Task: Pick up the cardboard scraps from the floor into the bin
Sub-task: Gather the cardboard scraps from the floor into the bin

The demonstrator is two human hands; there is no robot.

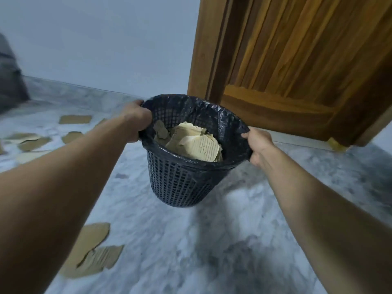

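Both hands are on the bin [180, 183], a dark mesh plastic one w/ a black liner [222, 115] folded over its rim. L hand [137, 122] grasps the rim's left side, fingers curled round the edge + liner. R hand [257, 145] grasps the rim's right side the same way, fingers clenched on it. Both forearms are bare and stretched out fwd. The bin is tilted, mouth toward the person, over the middle of the marble floor [169, 240]. A dark shadow lies on the floor below it and to its right; can't tell if the base touches the floor. Inside the bin sits a pile of pale cardboard scraps [195, 143], ribbed faces up, filling the lower part. More are not yet picked up. A torn pair [95, 251] lies flat at the floor's near-left side, partly hidden by the L forearm. A scattered group [74, 119] of approx. six pieces lies toward the far-left side, near the wall [106, 39]. The bin is well apart from both lots. A wooden door [297, 60] stands at the floor's far-right edge, just behind the bin. A dark blurred object [10, 81] sits at the far-left corner; can't tell what it is.
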